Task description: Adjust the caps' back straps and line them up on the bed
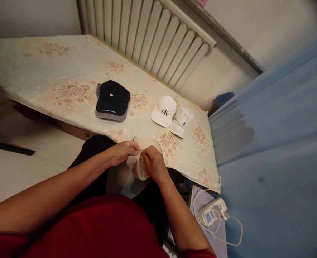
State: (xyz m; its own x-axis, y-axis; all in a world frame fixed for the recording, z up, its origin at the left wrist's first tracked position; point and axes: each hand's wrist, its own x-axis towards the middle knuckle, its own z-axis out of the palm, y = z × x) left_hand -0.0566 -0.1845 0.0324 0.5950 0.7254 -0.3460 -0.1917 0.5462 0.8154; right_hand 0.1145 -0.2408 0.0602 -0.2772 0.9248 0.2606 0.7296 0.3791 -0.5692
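A cream-coloured baseball cap is between my hands at the table's near edge, its brim pointing away from me. Thumb and fingers of my left hand pinch the cap's near rim. Beside it, my right hand is closed on the same part, by what looks like the strap; the fingers partly hide it. Farther back on the table lie a white cap with black "CK"-like letters and a white cap with a small dark logo, touching each other. To their left, a navy cap rests on a grey cap.
A flower-patterned cloth covers the table. Behind it stands a white radiator. On the right hangs a blue curtain. A white power strip with a looped cable lies on a small stand at lower right.
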